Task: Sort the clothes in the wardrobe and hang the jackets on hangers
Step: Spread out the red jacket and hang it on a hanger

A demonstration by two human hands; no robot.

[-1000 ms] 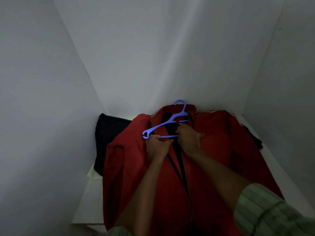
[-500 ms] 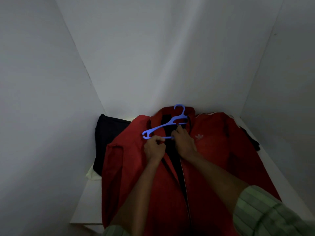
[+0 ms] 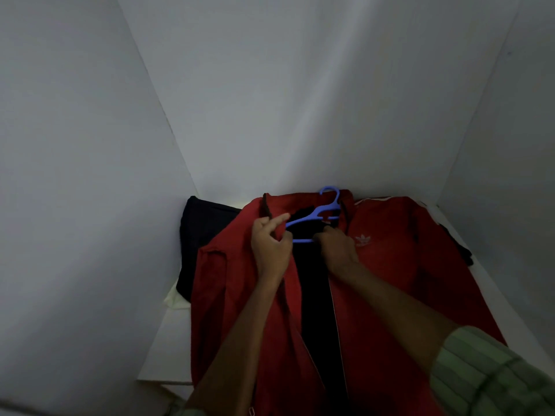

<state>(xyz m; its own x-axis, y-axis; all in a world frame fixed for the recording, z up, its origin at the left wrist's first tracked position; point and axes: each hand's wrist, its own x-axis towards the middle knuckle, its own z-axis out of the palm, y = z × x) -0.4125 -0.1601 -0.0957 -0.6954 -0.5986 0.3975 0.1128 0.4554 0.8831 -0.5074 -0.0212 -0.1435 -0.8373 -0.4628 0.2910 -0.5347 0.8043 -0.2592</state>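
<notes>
A red track jacket (image 3: 390, 265) lies open and face up on the white wardrobe shelf (image 3: 168, 349), its dark lining showing down the middle. A blue plastic hanger (image 3: 321, 213) rests inside the collar, with its left arm hidden under the jacket's left front panel. My left hand (image 3: 271, 250) pinches the edge of that panel beside the hanger's left end. The hanger's lower bar sits in the grip of my right hand (image 3: 338, 250), near its middle.
A dark folded garment (image 3: 201, 232) lies at the back left over a pale cloth (image 3: 174, 298). Another dark item (image 3: 462, 250) peeks out at the right of the jacket. White wardrobe walls close in on the left, back and right.
My left hand pulled the jacket's left panel up and over the hanger's left arm, which is now covered. The right hand stayed on the bar.
</notes>
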